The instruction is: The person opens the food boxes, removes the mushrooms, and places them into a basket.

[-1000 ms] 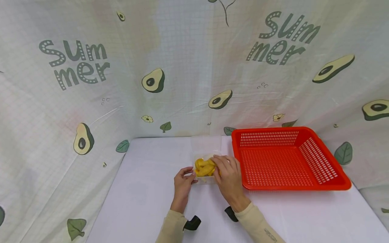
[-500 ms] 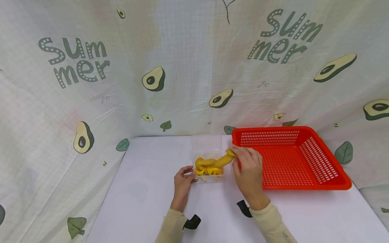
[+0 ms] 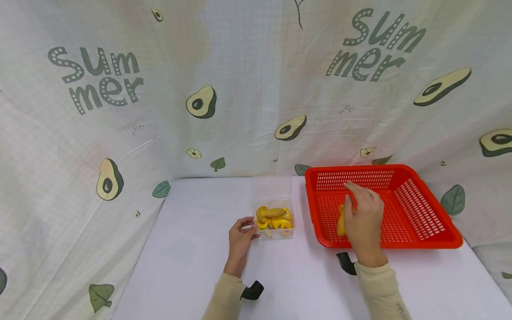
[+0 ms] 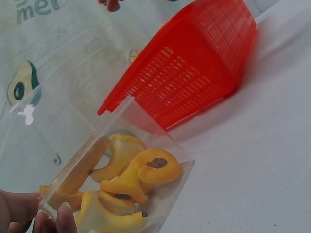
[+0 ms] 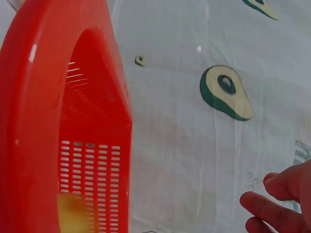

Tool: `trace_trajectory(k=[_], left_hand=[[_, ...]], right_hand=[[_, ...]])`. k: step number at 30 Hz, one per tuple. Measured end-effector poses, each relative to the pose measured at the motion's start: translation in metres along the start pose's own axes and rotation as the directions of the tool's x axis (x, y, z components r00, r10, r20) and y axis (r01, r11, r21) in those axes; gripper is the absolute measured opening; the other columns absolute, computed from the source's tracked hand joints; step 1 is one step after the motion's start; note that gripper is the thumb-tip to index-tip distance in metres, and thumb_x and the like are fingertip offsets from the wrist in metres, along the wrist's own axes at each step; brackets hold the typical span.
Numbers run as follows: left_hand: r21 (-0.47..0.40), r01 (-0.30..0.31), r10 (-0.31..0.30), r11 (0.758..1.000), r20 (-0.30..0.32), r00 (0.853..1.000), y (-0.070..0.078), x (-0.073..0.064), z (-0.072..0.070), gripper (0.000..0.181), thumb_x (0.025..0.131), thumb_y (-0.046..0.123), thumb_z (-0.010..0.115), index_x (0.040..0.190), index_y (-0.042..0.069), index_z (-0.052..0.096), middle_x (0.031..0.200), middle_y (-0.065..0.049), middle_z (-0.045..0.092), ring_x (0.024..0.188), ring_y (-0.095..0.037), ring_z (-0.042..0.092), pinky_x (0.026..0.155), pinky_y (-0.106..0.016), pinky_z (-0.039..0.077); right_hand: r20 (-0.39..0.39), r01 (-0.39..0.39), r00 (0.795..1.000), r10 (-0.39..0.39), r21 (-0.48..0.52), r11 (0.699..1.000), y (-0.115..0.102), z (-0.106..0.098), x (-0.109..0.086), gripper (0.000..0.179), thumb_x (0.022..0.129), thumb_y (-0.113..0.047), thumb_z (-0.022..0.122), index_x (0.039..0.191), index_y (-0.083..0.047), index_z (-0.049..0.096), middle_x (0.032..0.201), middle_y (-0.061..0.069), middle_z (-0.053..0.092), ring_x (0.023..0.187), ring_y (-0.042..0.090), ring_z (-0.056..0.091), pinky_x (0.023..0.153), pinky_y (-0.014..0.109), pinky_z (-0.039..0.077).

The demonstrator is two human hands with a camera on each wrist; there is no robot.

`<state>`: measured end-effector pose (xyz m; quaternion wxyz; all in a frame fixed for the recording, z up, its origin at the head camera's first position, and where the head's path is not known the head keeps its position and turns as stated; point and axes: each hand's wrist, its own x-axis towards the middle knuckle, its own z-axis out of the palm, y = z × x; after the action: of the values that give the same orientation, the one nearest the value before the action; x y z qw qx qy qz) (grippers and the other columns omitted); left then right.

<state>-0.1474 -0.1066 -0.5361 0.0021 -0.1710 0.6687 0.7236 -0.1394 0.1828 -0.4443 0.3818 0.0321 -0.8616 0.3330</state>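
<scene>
A clear plastic box (image 3: 286, 234) with its lid raised stands on the table, holding several curved yellow pieces (image 3: 276, 213). In the left wrist view these pieces (image 4: 121, 182) are banana-like, some with dark tips, one with a rounded, brown-marked end. My left hand (image 3: 239, 242) pinches the box's left side, thumb and fingers at its edge. Over the red basket (image 3: 400, 244) is my right hand (image 3: 365, 218), its fingers extended and apart. Below and left of it a yellow piece (image 3: 341, 222) is inside the basket, blurred in the right wrist view.
The red slotted basket stands right of the box, a short gap between them. White cloth (image 3: 192, 249) covers the table. Behind hangs a pale curtain (image 3: 240, 89) printed with avocados and lettering.
My right hand has taken a yellow piece out of the box, carried it right and let it go in the basket. My left hand stays at the box.
</scene>
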Motion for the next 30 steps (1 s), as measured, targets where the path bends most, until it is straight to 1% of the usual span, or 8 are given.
trace_trajectory(k=[2,5,9,16,22,24,27,30], left_hand=[[0.002,0.002,-0.002,1.0,-0.001,1.0,0.0,0.0,0.0,0.027,0.1,-0.001,0.069,0.127,-0.005,0.066,0.119,-0.018,0.062,0.087,-0.021,0.062,0.075,-0.025,0.065],[0.008,0.005,-0.005,1.0,-0.005,1.0,0.001,-0.001,0.0,0.027,0.1,0.0,0.069,0.127,-0.005,0.066,0.12,-0.018,0.062,0.086,-0.02,0.061,0.075,-0.026,0.065],[0.012,0.006,-0.006,1.0,-0.009,1.0,0.001,-0.001,0.0,0.028,0.1,0.001,0.07,0.127,-0.004,0.066,0.12,-0.017,0.062,0.087,-0.02,0.062,0.076,-0.026,0.065],[0.002,0.013,-0.013,1.0,-0.009,1.0,0.0,-0.001,0.002,0.028,0.1,0.001,0.07,0.128,-0.004,0.066,0.12,-0.017,0.062,0.087,-0.019,0.062,0.076,-0.026,0.065],[-0.011,0.002,-0.002,1.0,0.001,1.0,0.001,0.0,0.002,0.03,0.099,-0.001,0.07,0.128,-0.007,0.064,0.12,-0.017,0.063,0.084,-0.017,0.062,0.076,-0.027,0.065],[-0.009,0.001,-0.001,1.0,0.001,1.0,0.0,0.001,0.001,0.03,0.099,-0.003,0.07,0.128,-0.008,0.064,0.119,-0.017,0.063,0.084,-0.017,0.062,0.076,-0.028,0.065],[0.0,0.003,-0.003,1.0,0.0,1.0,-0.001,0.002,0.001,0.03,0.099,-0.003,0.069,0.128,-0.008,0.064,0.119,-0.017,0.063,0.084,-0.017,0.062,0.077,-0.029,0.065],[-0.005,-0.008,0.008,1.0,0.003,1.0,-0.002,0.002,0.001,0.031,0.099,-0.001,0.071,0.128,-0.007,0.064,0.119,-0.016,0.064,0.083,-0.016,0.062,0.076,-0.028,0.065]], right_hand=[[0.02,0.004,1.0,-0.004,0.002,1.0,0.0,0.001,-0.002,0.03,0.093,0.012,0.069,0.122,0.006,0.071,0.127,0.028,0.07,0.116,0.05,0.057,0.1,0.068,0.042],[0.073,0.034,0.997,-0.036,0.028,0.999,-0.006,0.007,-0.008,0.029,0.091,0.011,0.072,0.12,0.006,0.072,0.126,0.026,0.071,0.116,0.048,0.058,0.101,0.068,0.043],[0.164,0.076,0.983,-0.085,0.064,0.995,-0.018,0.021,-0.017,0.031,0.088,0.01,0.076,0.119,0.004,0.073,0.125,0.024,0.072,0.116,0.046,0.059,0.101,0.065,0.046],[0.321,0.114,0.938,-0.132,0.076,0.991,-0.034,0.045,-0.031,0.032,0.086,0.007,0.08,0.116,0.0,0.076,0.123,0.018,0.073,0.116,0.041,0.061,0.105,0.061,0.048],[0.428,0.154,0.889,-0.162,0.052,0.987,-0.044,0.062,-0.04,0.03,0.086,0.003,0.083,0.115,-0.002,0.077,0.123,0.014,0.073,0.117,0.038,0.062,0.108,0.059,0.049],[0.451,0.17,0.876,-0.171,0.044,0.984,-0.046,0.067,-0.042,0.031,0.085,0.002,0.085,0.114,-0.002,0.078,0.122,0.014,0.073,0.116,0.036,0.062,0.108,0.057,0.05],[0.472,0.175,0.864,-0.175,0.045,0.984,-0.049,0.074,-0.045,0.033,0.083,0.002,0.087,0.114,-0.003,0.078,0.121,0.013,0.073,0.116,0.034,0.062,0.108,0.055,0.051],[0.479,0.167,0.861,-0.171,0.051,0.985,-0.05,0.08,-0.048,0.035,0.082,0.002,0.088,0.115,-0.004,0.078,0.12,0.012,0.073,0.115,0.034,0.062,0.108,0.054,0.052]])
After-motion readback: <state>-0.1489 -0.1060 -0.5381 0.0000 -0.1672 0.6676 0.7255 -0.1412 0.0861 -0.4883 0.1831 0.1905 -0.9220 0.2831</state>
